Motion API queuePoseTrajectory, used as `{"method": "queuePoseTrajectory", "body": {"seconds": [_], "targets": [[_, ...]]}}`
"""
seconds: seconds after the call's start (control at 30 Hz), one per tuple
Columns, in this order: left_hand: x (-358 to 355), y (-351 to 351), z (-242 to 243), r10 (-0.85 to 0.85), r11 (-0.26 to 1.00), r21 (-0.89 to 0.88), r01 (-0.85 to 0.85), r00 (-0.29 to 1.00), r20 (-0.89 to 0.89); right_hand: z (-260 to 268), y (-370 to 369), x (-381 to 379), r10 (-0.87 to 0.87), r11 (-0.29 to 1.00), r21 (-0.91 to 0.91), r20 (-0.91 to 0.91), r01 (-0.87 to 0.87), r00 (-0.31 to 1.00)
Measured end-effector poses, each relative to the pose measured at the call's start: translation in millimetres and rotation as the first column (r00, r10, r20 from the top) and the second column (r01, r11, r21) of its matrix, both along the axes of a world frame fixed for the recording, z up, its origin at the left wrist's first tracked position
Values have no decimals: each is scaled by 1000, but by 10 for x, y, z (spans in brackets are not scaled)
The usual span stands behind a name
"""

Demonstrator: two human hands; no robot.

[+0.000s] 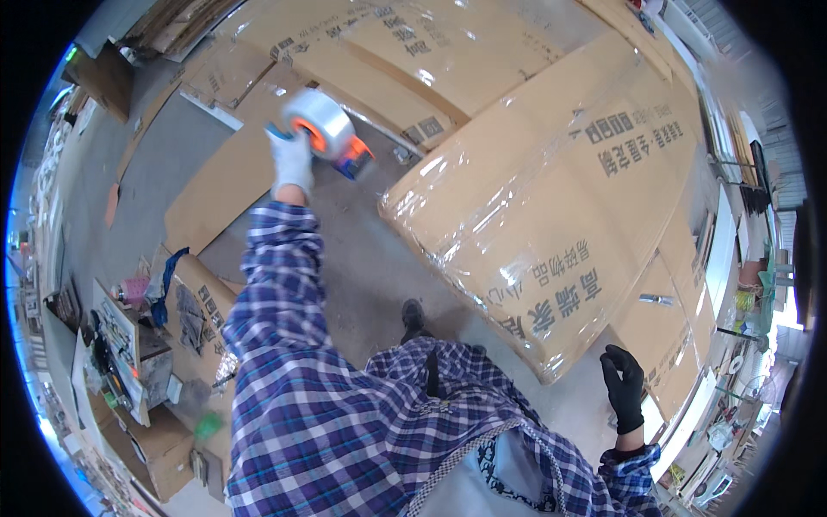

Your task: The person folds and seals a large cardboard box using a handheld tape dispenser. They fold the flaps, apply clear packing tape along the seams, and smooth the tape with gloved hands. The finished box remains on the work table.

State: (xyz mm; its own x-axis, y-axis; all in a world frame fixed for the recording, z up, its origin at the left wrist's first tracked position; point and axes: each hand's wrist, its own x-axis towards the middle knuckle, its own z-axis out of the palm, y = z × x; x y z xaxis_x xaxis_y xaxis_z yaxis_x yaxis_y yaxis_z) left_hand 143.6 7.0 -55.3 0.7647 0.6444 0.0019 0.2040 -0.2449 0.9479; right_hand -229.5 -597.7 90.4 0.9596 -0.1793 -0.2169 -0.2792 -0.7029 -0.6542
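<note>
My left hand, in a white glove, is stretched out ahead above the floor. It grips a tape gun with orange and blue parts, loaded with a wide roll of clear packing tape. To its right lies a large flat cardboard package, wrapped in clear tape and printed with dark characters. My right hand, in a black glove, hangs beyond the near corner of that package. Its fingers are loosely curled and a little apart, with nothing visible in them.
More taped cardboard packages lie ahead. A small silvery cylindrical object rests on cardboard at the right. Flat cardboard lies on the grey floor at left. A cluttered stand and an opened carton are at lower left.
</note>
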Motion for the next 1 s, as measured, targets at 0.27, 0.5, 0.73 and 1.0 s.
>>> {"method": "queuePoseTrajectory", "body": {"seconds": [0.27,0.5,0.73,1.0], "targets": [[-974,-922,2215,-549,819,539,199,548,631,817,1403,1491,447,813,149,460,-563,767],[-1697,-1875,2146,-731,664,655,360,497,467,980,2152,1762,384,681,475,417,-558,824],[-2558,-2491,1753,-912,322,897,303,354,208,641,1434,959,477,747,211,490,-630,730],[-3625,-3396,1419,-896,439,658,611,243,372,590,-178,-487,514,808,233,169,-540,841]]}}
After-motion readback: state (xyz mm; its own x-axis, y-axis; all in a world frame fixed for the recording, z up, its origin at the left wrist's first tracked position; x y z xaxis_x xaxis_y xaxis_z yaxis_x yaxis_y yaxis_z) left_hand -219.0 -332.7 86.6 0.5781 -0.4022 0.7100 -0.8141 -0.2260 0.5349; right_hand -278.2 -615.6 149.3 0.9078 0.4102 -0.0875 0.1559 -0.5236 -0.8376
